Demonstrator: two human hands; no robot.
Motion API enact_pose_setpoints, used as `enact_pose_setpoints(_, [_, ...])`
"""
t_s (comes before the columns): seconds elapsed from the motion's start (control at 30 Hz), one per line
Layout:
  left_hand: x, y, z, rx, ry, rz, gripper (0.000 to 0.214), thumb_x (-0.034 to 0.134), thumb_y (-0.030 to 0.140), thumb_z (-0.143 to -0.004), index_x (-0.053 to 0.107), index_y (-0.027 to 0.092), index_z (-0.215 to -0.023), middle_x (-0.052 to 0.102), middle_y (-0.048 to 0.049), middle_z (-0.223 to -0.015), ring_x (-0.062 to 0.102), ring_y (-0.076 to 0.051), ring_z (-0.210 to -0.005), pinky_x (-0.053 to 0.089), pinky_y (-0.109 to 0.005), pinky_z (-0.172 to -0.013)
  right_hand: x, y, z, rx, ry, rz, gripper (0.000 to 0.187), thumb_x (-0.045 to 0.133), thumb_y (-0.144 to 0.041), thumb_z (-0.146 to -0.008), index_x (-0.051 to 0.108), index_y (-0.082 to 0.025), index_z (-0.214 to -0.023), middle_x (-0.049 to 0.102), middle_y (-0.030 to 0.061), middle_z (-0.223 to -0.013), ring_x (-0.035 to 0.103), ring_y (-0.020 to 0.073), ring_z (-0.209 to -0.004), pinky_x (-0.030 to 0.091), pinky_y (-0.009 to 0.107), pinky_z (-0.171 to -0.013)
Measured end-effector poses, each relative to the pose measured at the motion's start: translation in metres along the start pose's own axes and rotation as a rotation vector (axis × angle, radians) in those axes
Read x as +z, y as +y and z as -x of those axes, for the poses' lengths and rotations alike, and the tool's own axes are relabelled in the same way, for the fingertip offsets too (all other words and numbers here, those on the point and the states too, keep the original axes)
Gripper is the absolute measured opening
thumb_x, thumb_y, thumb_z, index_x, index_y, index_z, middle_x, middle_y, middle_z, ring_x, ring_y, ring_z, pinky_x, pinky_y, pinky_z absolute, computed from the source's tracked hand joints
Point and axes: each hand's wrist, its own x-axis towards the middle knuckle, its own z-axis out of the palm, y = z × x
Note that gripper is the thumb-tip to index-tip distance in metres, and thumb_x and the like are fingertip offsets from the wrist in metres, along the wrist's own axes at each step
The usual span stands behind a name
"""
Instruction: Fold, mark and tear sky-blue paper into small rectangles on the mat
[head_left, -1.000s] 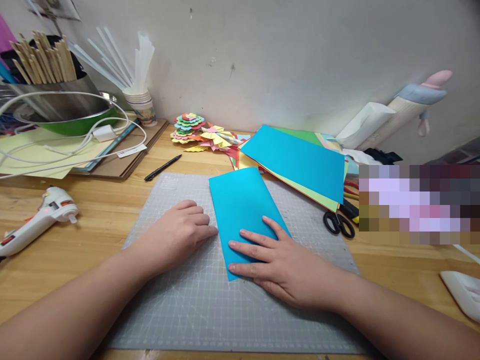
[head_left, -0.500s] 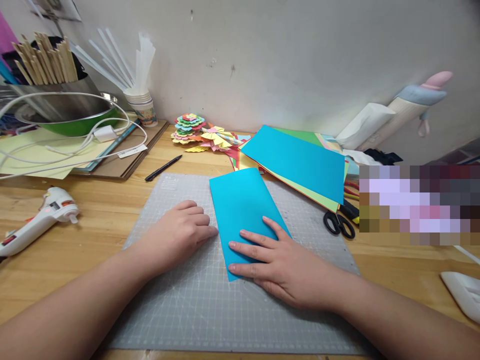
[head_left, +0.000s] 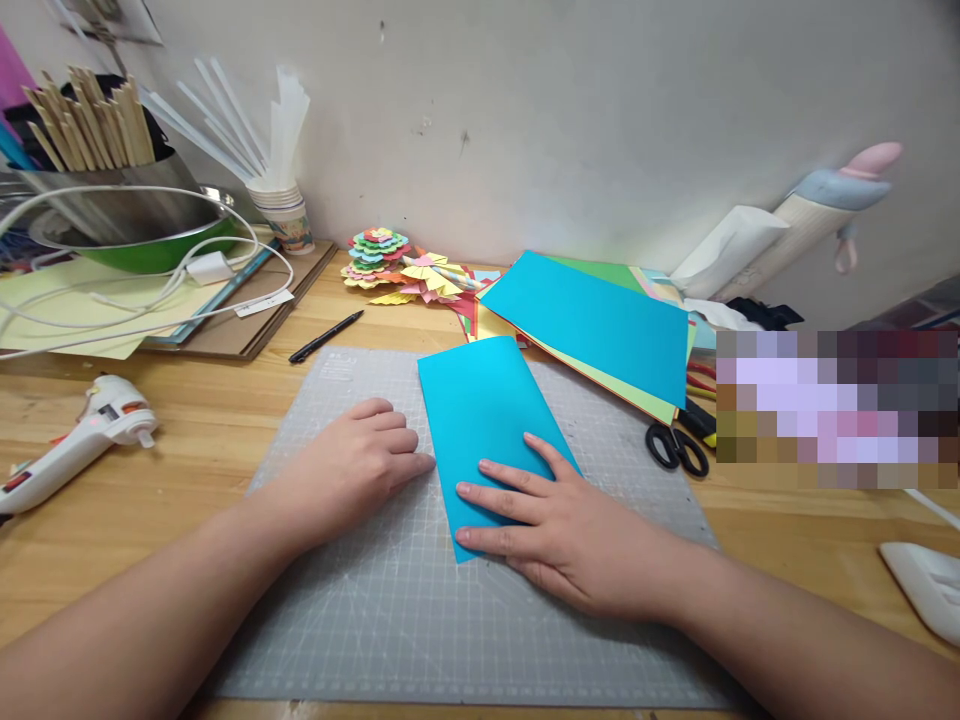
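Note:
A blue sheet of paper, seemingly folded over, lies on a grey cutting mat. My right hand rests flat on its lower part, fingers spread and pressing on the surface. To the left of the sheet, my left hand sits on the mat with its fingers curled in. Its thumb points at the paper's left edge, touching or almost touching it; no object shows in this hand, though the curled fingertips are hidden.
Beyond the mat lie a stack of coloured paper, black-handled scissors, a black pen and paper flowers. A glue gun is at left, near a white cable and a cup of white sticks.

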Motion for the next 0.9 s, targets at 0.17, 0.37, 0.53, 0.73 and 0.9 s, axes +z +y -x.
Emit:
enact_pose_setpoints(0.17, [0.0005,-0.0006,0.0005,-0.004,-0.015,0.004,0.023,0.045,0.023,-0.097,0.068,0.022,-0.097,0.061,0.0,-0.07,0.051,-0.019,-0.07,0.035,-0.036,-0.076,0.0004,0.0003,0.0001,-0.006,-0.003,0.017,0.042,0.029,-0.034,-0.103,0.037,-0.041,-0.143,0.029,-0.0048,-0.157,0.019,0.0229,-0.146,-0.008,0.061,-0.112])
enact_pose_setpoints(0.37, [-0.0008,0.0009,-0.0003,-0.013,-0.02,0.013,0.023,0.046,0.023,-0.097,0.068,0.022,-0.097,0.061,-0.0001,-0.07,0.051,-0.018,-0.07,0.034,-0.035,-0.075,0.0011,0.0001,-0.0007,-0.002,-0.008,0.03,0.042,0.027,-0.035,-0.103,0.037,-0.041,-0.143,0.028,-0.0063,-0.157,0.017,0.0218,-0.146,-0.01,0.06,-0.112])
enact_pose_setpoints(0.53, [0.0008,0.0006,-0.0002,-0.02,-0.02,0.019,0.021,0.047,0.023,-0.096,0.068,0.022,-0.097,0.061,0.0,-0.07,0.051,-0.018,-0.071,0.034,-0.035,-0.075,0.0001,-0.0002,-0.0008,-0.002,-0.01,0.024,0.042,0.026,-0.036,-0.103,0.037,-0.042,-0.143,0.028,-0.0062,-0.157,0.017,0.0214,-0.146,-0.011,0.059,-0.112])
enact_pose_setpoints(0.73, [0.0023,-0.0001,0.0009,-0.018,-0.01,0.014,0.021,0.047,0.024,-0.096,0.068,0.022,-0.097,0.062,0.0002,-0.07,0.051,-0.019,-0.07,0.034,-0.035,-0.076,-0.0001,0.0005,-0.0004,0.001,-0.012,0.019,0.042,0.025,-0.037,-0.103,0.037,-0.043,-0.143,0.029,-0.0076,-0.156,0.018,0.0209,-0.146,-0.011,0.058,-0.113])
enact_pose_setpoints(0.9, [0.0023,0.0003,0.001,-0.022,-0.009,0.018,0.02,0.048,0.024,-0.096,0.068,0.022,-0.098,0.062,0.0007,-0.07,0.051,-0.019,-0.07,0.034,-0.036,-0.076,0.0006,0.001,-0.0006,0.002,-0.01,0.02,0.042,0.025,-0.036,-0.103,0.037,-0.042,-0.143,0.029,-0.0078,-0.156,0.018,0.0207,-0.146,-0.011,0.058,-0.113])
